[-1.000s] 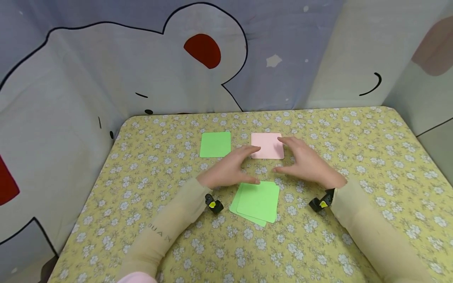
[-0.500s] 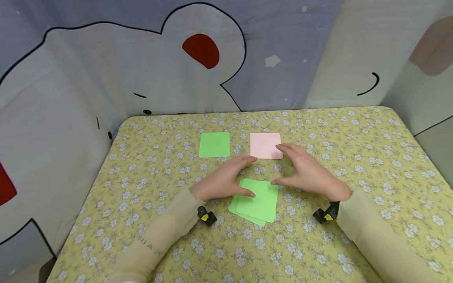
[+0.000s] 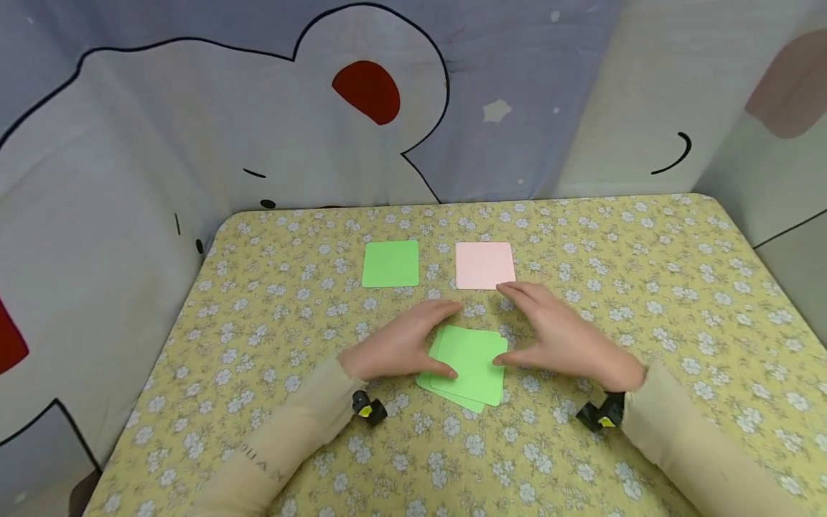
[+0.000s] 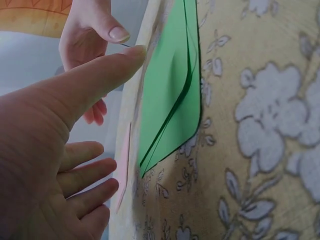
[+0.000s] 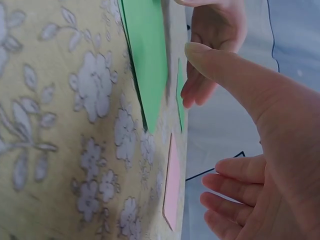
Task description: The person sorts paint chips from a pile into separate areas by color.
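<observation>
Green cards [image 3: 468, 366] near left hand [image 3: 397, 343], letters "UA" [image 3: 255, 457] on sleeve [image 3: 291, 424]

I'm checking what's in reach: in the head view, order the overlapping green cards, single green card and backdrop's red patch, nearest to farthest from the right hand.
1. Overlapping green cards: just left of the right hand, by its thumb.
2. Single green card: farther left, toward the table's back.
3. Red patch: on the backdrop, beyond the table.

Blue-and-white cartoon-printed fabric [image 3: 510, 64] — behind and at both sides — around a yellow, white-flowered tabletop [image 3: 646, 287]
</observation>
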`<state>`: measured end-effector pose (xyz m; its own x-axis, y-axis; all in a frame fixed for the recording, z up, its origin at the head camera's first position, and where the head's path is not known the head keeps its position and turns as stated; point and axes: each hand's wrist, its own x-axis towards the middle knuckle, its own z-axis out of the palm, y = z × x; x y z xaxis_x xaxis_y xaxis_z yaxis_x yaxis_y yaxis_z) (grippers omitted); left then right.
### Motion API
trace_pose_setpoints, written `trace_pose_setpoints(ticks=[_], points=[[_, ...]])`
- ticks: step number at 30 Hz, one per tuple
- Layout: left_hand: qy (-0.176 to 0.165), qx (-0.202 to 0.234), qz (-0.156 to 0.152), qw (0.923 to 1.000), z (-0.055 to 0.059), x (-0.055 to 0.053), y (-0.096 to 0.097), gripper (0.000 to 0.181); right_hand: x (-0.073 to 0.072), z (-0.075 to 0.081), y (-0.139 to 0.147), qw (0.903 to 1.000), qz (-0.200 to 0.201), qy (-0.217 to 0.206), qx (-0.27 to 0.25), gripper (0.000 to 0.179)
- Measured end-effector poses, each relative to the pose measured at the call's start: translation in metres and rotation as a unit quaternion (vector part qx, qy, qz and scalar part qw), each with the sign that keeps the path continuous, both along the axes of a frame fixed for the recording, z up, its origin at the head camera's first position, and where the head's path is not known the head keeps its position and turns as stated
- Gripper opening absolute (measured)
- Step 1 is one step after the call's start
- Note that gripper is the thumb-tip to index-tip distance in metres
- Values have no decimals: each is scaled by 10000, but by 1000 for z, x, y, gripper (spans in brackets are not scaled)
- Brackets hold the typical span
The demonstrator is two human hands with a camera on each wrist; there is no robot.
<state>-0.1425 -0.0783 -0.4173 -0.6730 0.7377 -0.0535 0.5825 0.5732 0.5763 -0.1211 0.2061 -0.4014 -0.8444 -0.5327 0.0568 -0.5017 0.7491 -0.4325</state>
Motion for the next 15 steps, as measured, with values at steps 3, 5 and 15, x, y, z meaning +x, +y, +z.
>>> trace_pose_setpoints(ticks=[3,5,15], points=[[-26,-7,-53,10000,-2,2,-2,107,5,0,-1,10000,-35,-68,54,119],[-50,5,-61,10000,-2,2,-3,107,8,0,-1,9999,-32,-119,43,119],[-71,-99,-73,9999,-3,8,-4,108,21,-5,-7,9999,138,-102,19,122]])
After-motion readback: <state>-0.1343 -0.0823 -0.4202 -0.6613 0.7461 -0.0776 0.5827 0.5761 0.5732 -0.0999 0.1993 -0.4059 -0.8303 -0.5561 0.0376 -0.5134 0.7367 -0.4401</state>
